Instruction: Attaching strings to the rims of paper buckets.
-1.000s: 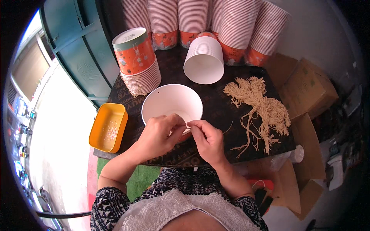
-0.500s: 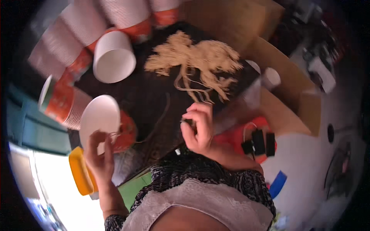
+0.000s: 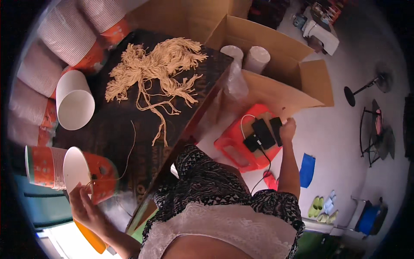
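Observation:
My left hand (image 3: 89, 212) pinches at the white rim of an orange printed paper cup (image 3: 105, 175) that lies on its side. A thin beige string (image 3: 131, 151) runs from those fingertips across the cup and curves up over the dark tabletop. To the right, my right hand (image 3: 289, 129) has its fingers closed at the edge of a black rectangular block (image 3: 276, 131). That block sits beside another black device (image 3: 263, 134) with cables, on a red plastic stool (image 3: 233, 151). A bundle of beige strings (image 3: 151, 69) lies on the dark board (image 3: 108, 134).
Stacked paper cups (image 3: 64, 34) in clear wrap line the far left, and a white cup (image 3: 75, 101) lies beside them. An open cardboard box (image 3: 276, 41) stands behind the stool. Below my left hand is a yellow container (image 3: 90, 237). Slippers (image 3: 317, 206) lie on the floor.
My right hand has swung from above the board's near edge out to the black block on the stool. The view has turned right. My left hand stays at the cup.

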{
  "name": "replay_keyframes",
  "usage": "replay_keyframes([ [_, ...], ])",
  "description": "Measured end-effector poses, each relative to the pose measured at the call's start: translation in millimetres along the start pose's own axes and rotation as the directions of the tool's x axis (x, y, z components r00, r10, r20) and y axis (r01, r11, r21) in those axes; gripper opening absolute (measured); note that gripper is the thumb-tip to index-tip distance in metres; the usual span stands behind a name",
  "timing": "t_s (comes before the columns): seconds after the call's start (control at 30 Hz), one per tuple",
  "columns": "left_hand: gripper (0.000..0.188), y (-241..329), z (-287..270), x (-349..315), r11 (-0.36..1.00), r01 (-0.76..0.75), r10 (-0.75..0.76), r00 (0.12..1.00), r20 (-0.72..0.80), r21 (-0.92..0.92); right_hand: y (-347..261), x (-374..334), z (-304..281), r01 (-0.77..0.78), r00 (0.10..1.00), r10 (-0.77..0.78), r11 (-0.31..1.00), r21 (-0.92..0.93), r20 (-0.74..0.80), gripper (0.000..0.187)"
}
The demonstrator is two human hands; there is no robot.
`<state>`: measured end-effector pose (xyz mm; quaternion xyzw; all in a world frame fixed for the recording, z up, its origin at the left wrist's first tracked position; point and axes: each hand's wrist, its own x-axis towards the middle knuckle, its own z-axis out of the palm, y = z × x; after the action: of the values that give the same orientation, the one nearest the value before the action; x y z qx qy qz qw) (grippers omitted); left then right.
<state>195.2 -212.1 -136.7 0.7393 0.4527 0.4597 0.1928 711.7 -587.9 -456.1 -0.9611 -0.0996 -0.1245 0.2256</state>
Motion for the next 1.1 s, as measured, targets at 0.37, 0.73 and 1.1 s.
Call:
replay_keyframes([
  [0.37,0.021,-21,-11,2,0.993,-0.049,0.045,0.998,0.035,0.104,43,-7,25,-0.083,0.889,0.178,0.969,-0.234,0.422,0.074],
  [0.73,0.019,-21,-9,2,0.982,0.002,-0.003,1.0,0.005,0.189,47,5,37,-0.07,0.809,0.265,0.93,-0.361,0.524,0.094],
  [1.1,0.018,-36,-11,2,0.988,-0.01,0.016,0.999,-0.032,0.157,59,11,38,-0.057,0.815,0.231,0.945,-0.323,0.531,0.116],
])
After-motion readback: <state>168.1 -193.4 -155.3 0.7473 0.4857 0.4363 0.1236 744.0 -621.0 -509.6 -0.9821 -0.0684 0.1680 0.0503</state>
